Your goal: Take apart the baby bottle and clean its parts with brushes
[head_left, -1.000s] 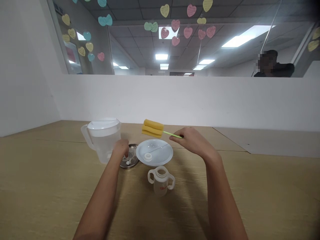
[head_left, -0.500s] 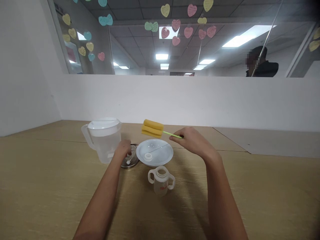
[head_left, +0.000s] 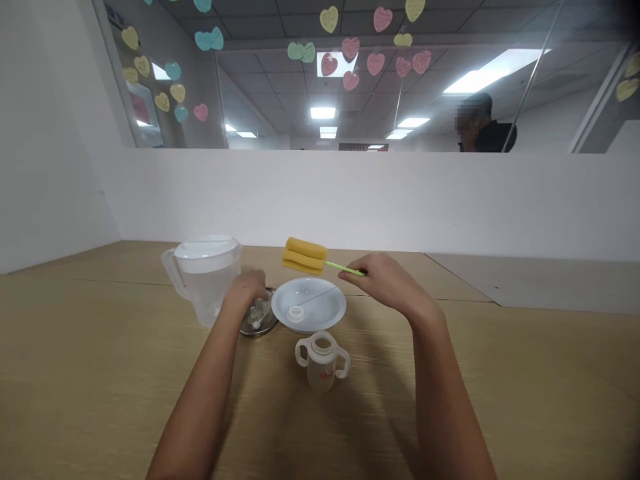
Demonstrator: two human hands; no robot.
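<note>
My right hand is closed around the thin green handle of a yellow sponge brush, which is held level above the far rim of a white bowl. Inside the bowl lie a small white ring-shaped lid and what looks like a thin straw. My left hand is over a round metal plate, fingers curled down at a clear piece that I cannot make out. Other small clear parts lie on the plate. In front of the bowl stands a lidless translucent bottle with two handles, upright.
A large lidded plastic pitcher stands just left of the plate. Behind the wooden table rises a white wall, with a window above bearing heart-shaped notes. A person is beyond the glass.
My left hand has lifted slightly and shifted a little right over the metal plate. My right hand and the sponge brush have stayed nearly still. The person behind the glass has moved left.
</note>
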